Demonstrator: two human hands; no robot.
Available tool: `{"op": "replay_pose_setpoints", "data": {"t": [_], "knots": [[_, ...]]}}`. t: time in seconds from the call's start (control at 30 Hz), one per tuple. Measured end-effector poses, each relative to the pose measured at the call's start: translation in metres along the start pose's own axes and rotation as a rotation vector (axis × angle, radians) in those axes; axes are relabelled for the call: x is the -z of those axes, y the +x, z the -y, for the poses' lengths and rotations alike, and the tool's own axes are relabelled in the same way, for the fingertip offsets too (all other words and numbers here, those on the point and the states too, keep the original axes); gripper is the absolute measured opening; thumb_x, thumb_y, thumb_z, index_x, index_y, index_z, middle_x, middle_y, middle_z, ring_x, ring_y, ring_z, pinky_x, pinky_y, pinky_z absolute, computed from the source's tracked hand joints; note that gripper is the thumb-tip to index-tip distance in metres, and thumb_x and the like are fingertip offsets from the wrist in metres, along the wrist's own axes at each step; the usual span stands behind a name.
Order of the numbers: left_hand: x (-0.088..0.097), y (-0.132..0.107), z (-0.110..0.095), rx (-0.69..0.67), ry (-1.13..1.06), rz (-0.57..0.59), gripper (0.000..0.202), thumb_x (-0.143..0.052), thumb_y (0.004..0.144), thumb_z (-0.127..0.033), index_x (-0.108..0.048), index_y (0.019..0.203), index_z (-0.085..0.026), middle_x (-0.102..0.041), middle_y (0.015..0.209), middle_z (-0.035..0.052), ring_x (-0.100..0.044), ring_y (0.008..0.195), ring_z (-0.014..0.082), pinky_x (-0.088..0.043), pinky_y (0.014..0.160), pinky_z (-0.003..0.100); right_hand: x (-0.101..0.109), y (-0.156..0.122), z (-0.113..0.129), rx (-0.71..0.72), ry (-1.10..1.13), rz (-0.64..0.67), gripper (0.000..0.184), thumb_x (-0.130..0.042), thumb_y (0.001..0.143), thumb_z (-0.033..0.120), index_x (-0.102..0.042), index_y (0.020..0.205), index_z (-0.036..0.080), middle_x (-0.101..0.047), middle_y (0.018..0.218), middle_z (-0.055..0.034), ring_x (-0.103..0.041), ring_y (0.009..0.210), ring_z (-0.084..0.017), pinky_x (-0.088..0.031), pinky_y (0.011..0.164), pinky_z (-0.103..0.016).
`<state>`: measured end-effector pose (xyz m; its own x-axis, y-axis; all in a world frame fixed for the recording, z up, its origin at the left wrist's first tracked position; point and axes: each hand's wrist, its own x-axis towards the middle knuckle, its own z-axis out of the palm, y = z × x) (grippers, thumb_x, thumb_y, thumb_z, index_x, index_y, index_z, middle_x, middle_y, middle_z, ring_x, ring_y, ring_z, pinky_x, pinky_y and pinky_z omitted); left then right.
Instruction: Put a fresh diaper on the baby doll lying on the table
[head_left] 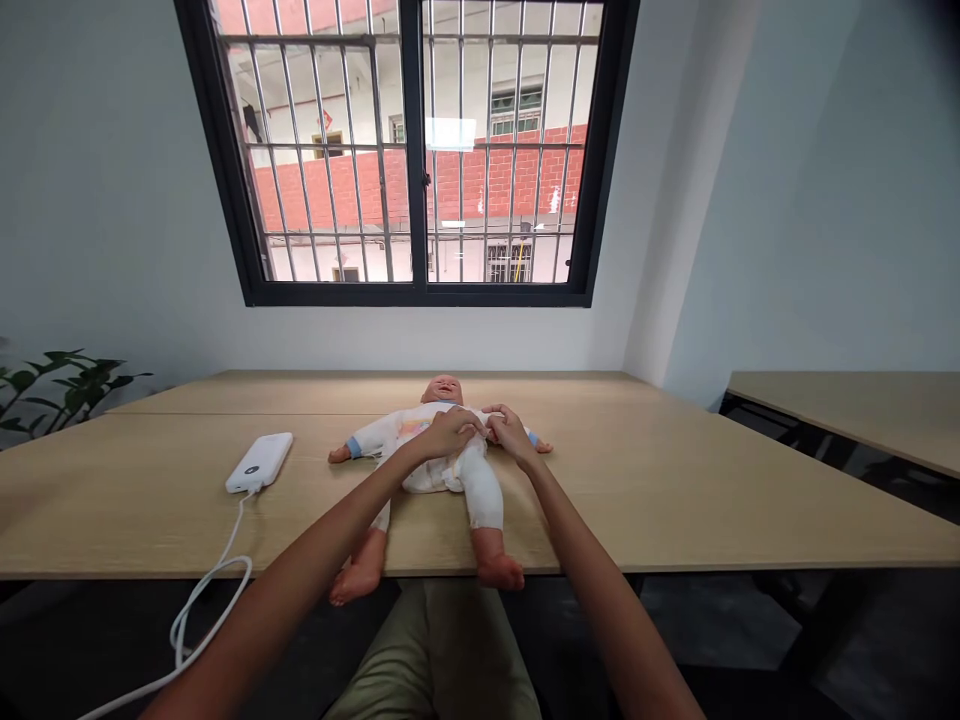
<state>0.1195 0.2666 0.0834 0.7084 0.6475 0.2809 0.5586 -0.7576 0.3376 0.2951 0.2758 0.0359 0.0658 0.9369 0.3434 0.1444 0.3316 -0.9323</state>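
A baby doll lies on its back on the light wooden table, its bare feet reaching past the near edge. It wears a white onesie with a pale coloured print and blue cuffs. My left hand and my right hand meet over the doll's chest, their fingers gathered on the cloth. Both hands hide the middle of the onesie's front.
A white power bank lies left of the doll, with a white cable hanging over the table's near edge. A green plant stands at far left, a second table at right, and a barred window ahead.
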Motion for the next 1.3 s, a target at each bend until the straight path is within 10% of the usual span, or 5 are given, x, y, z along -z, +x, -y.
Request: {"op": "replay_pose_setpoints", "data": {"t": [0.37, 0.6, 0.77, 0.93, 1.3], "knots": [[-0.013, 0.027, 0.006, 0.085, 0.233, 0.141, 0.024, -0.046, 0.088, -0.025, -0.070, 0.086, -0.023, -0.067, 0.114, 0.0043, -0.050, 0.121, 0.0257, -0.036, 0.104, 0.050, -0.004, -0.003, 0.002, 0.150, 0.105, -0.020, 0.044, -0.046, 0.065, 0.037, -0.041, 0.105, 0.020, -0.042, 0.052, 0.0096, -0.041, 0.051, -0.011, -0.032, 0.051, -0.019], [-0.012, -0.033, -0.016, 0.235, 0.304, -0.224, 0.044, -0.035, 0.096, -0.045, -0.053, 0.129, -0.022, -0.048, 0.141, 0.0091, -0.036, 0.135, 0.0270, -0.034, 0.108, 0.053, -0.008, -0.004, 0.009, 0.145, 0.117, 0.028, 0.046, -0.050, 0.064, 0.038, -0.041, 0.105, 0.020, -0.046, 0.057, 0.0086, -0.042, 0.053, -0.010, -0.032, 0.051, -0.019], [-0.022, -0.057, -0.018, 0.253, 0.281, -0.065, 0.059, -0.037, 0.090, -0.065, -0.040, 0.142, -0.037, -0.033, 0.153, 0.0069, -0.023, 0.143, 0.0384, -0.022, 0.106, 0.072, -0.018, -0.011, 0.021, 0.151, 0.051, 0.137, 0.042, -0.051, 0.065, 0.034, -0.042, 0.104, 0.020, -0.047, 0.059, 0.0082, -0.047, 0.057, -0.011, -0.038, 0.057, -0.021], [-0.028, -0.037, -0.017, 0.104, 0.224, 0.057, 0.055, -0.025, 0.096, -0.058, -0.036, 0.145, -0.035, -0.030, 0.156, 0.0032, -0.017, 0.145, 0.0375, -0.009, 0.111, 0.073, -0.014, -0.010, 0.019, 0.124, 0.035, 0.083, 0.044, -0.051, 0.064, 0.037, -0.043, 0.104, 0.020, -0.045, 0.056, 0.0084, -0.045, 0.056, -0.011, -0.036, 0.055, -0.021], [-0.048, -0.035, -0.029, -0.028, 0.277, -0.080, 0.048, -0.025, 0.099, -0.045, -0.044, 0.137, -0.023, -0.050, 0.140, 0.0110, -0.034, 0.136, 0.0378, -0.028, 0.105, 0.072, -0.003, -0.010, 0.013, 0.050, 0.029, 0.086, 0.039, -0.050, 0.066, 0.038, -0.045, 0.100, 0.020, -0.042, 0.059, 0.0074, -0.039, 0.053, -0.010, -0.032, 0.052, -0.020]]}}
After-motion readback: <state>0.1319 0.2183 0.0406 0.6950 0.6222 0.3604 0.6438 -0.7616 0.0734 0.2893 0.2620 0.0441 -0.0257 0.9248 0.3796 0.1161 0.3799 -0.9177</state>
